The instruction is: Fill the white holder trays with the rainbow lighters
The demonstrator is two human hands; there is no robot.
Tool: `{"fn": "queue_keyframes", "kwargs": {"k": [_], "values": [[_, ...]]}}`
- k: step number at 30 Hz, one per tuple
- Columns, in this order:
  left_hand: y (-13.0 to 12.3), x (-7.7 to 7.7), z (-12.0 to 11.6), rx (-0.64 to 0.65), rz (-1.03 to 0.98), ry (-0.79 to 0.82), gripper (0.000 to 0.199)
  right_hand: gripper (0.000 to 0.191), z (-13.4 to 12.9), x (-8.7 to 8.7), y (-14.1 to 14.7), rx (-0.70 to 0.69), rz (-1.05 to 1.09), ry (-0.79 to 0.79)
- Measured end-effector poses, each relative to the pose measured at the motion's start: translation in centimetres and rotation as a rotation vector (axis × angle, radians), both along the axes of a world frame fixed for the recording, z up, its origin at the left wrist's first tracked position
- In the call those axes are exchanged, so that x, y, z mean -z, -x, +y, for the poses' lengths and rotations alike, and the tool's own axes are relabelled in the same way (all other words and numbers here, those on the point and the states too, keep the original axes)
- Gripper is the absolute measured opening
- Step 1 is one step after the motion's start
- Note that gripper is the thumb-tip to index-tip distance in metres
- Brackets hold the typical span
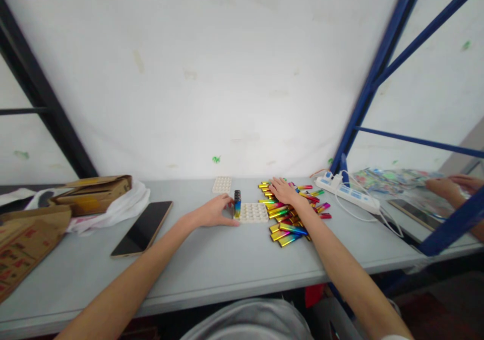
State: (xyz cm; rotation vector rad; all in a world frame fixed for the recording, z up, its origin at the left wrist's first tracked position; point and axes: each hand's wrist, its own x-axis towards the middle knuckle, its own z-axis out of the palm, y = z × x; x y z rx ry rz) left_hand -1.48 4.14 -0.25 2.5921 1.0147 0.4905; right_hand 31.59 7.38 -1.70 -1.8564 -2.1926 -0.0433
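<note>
My left hand (217,212) is at the left end of a white tray with small pockets (255,212). Its thumb lies along the front corner and its curled fingers are behind, holding that end. A short row of shiny lighters (237,206) with black tops stands upright in the tray's left column, beside the fingers. My right hand (284,191) rests palm down on a heap of metallic, multicoloured lighters (289,235), its fingers stretched forward. The heap lies right of the tray, and the hand and forearm cover part of it.
A second pocketed tray (222,184) lies behind. On the left are a phone (142,229), a cardboard box (94,196) and a white plastic bag (126,204). A power strip (348,194) with cables stands right, near a blue frame post (372,82). Another person's hands (451,187) are beyond it.
</note>
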Motion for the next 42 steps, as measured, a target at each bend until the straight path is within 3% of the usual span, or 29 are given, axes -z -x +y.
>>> {"fn": "queue_keyframes", "kwargs": {"k": [4, 13, 23, 30, 36, 42], "values": [[-0.2, -0.3, -0.3, -0.006, 0.018, 0.009, 0.065, 0.044, 0.5, -0.3, 0.1, -0.09, -0.027, 0.099], [-0.2, -0.4, -0.3, -0.015, 0.028, 0.015, 0.067, 0.028, 0.3, -1.0, -0.1, -0.16, -0.041, -0.017], [0.0, -0.2, -0.2, -0.012, 0.007, 0.006, 0.066, 0.036, 0.1, -1.3, -0.4, -0.325, 0.049, -0.023], [0.0, -0.2, -0.2, -0.007, 0.003, 0.007, 0.066, 0.036, -1.0, -2.1, 0.6, -0.328, 0.139, -0.108], [0.1, 0.0, -0.1, 0.003, -0.01, 0.006, 0.065, 0.041, -1.4, -1.9, 2.2, -0.304, 0.582, -0.226], [0.0, -0.1, -0.2, -0.007, -0.015, 0.011, 0.064, 0.048, -2.0, -1.1, 5.1, -0.318, 1.039, -0.002]]}}
